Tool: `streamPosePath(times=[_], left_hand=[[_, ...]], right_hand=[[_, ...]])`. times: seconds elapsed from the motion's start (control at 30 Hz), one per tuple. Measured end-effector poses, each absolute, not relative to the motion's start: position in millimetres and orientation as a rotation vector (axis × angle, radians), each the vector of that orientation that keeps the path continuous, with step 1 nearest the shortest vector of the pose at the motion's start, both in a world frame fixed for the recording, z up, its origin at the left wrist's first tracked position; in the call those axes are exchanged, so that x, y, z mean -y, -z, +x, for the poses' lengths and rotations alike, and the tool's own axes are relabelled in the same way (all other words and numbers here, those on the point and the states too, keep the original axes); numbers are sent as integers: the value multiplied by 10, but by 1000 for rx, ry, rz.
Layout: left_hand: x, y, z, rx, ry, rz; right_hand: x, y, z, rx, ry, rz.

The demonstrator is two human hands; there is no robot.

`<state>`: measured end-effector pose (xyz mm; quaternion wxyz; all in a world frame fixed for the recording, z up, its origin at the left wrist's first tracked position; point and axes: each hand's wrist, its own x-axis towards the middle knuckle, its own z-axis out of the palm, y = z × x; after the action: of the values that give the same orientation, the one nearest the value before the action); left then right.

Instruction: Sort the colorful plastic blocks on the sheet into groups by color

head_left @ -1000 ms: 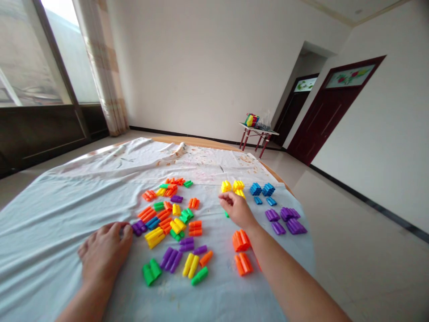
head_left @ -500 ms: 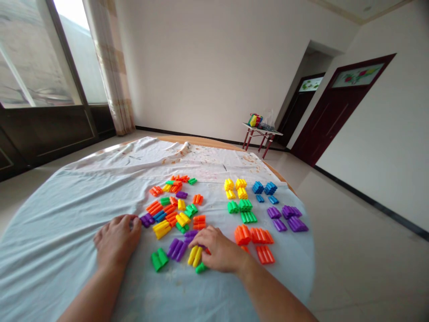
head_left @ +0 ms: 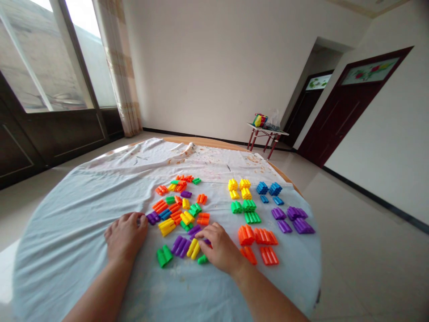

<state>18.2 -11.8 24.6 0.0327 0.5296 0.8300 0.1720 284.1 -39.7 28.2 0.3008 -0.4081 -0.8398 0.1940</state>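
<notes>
- Left hand (head_left: 126,236): palm down on the pale blue cloth (head_left: 67,232), fingers loosely bent, nothing seen in its hold.
- Purple cluster (head_left: 153,218): just right of the left hand's thumb.
- Green pair (head_left: 164,256): between the two hands.
- Yellow pair (head_left: 193,248): just left of the right hand.
- Right hand (head_left: 219,248): fingers curled low; I cannot tell whether they grip anything.
- Orange bundles (head_left: 246,235): just right of the right hand.

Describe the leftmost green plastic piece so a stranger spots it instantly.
On the pale blue fabric tablecloth, find the bare left hand. To its right and nearer the viewer lies the green plastic piece. Unlike the purple three-tube plastic piece immediately to its right, it is green and two tubes wide.
</notes>
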Motion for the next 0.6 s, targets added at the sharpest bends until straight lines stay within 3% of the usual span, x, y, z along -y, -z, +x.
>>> streamPosePath(times=[0.6], left_hand=[[125, -220, 162, -2567, -568, 1631]], right_hand=[[46, -398, 1954, 2477, -270, -991]])
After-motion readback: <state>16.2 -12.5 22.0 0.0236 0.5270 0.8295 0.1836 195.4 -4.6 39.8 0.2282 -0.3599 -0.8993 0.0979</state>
